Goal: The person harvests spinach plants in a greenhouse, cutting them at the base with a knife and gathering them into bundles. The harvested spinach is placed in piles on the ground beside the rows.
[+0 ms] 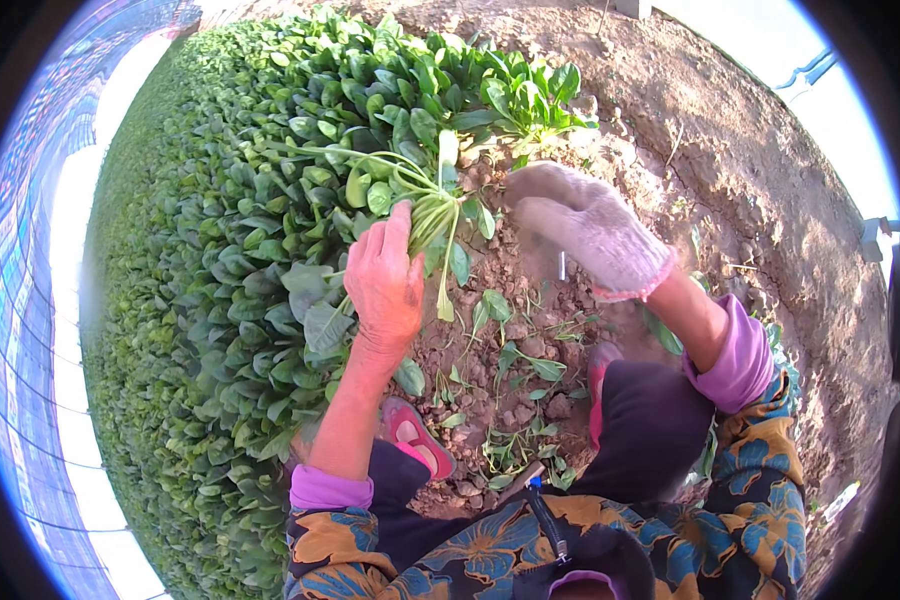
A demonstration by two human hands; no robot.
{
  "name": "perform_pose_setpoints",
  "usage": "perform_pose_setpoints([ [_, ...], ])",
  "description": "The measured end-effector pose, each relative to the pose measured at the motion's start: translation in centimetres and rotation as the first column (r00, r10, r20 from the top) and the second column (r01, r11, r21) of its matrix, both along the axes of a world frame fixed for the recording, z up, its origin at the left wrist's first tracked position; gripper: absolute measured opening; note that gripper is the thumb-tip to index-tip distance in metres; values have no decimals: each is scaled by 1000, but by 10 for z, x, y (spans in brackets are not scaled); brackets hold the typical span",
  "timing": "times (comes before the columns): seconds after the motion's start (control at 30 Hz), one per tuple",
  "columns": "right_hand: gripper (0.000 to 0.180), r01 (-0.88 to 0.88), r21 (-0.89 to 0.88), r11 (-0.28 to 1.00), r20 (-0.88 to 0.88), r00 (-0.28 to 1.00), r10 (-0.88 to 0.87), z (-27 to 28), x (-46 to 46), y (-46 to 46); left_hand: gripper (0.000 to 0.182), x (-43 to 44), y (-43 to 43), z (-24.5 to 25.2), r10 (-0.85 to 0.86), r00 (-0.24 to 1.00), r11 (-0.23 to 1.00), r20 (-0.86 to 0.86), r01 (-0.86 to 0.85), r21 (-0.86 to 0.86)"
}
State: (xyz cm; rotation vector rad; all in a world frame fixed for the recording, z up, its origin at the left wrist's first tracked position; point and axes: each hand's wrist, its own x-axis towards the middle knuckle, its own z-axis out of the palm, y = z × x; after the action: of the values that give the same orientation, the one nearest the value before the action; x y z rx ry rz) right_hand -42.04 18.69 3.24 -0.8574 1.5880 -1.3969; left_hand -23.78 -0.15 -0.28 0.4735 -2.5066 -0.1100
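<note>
My bare left hand [385,281] is closed around the stems of an uprooted bunch of leafy greens that look like spinach [436,210]. The root end points right, and some leaves hang down below the stems. To the right of the bunch is my right hand [581,225], in a pale knitted glove with a pink cuff. Motion blurs its fingers, which are curled. A short, shiny strip [562,265] shows just under the glove; whether the hand grips it cannot be made out.
A dense bed of the same greens [217,247] fills the left side. One clump [529,97] stands at the bed's upper right edge. Loose leaves [529,364] lie on crumbly soil between my pink shoes [418,439]. A bare earth bank [765,172] runs along the right.
</note>
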Motion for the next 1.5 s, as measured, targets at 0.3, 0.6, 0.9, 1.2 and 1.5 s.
perform_pose_setpoints([
  [0.3, 47, -138, -209, 968, -139, 984, 110, 45, 102, -28, 46, 79, 25, 64, 82, 997, 891, -8, -77, -447],
  [0.6, 26, 6, -26, 1000, -243, 970, -12, 36, 112, -16, 56, 143, 41, 52, 116, 993, 971, -35, -106, 215],
  [0.9, 51, -167, -232, 958, -439, 897, 50, 26, 125, -32, 50, 160, 40, 42, -22, 999, 894, -40, 37, 447],
  [1.2, 57, -506, -380, 775, -789, 615, 14, 23, 133, -45, 50, 172, 41, 46, -70, 997, 818, 23, 44, 574],
  [1.5, 33, -316, -185, 931, -958, 270, -99, 15, 139, -33, 49, 174, 46, 45, -54, 998, 788, 33, 22, 616],
])
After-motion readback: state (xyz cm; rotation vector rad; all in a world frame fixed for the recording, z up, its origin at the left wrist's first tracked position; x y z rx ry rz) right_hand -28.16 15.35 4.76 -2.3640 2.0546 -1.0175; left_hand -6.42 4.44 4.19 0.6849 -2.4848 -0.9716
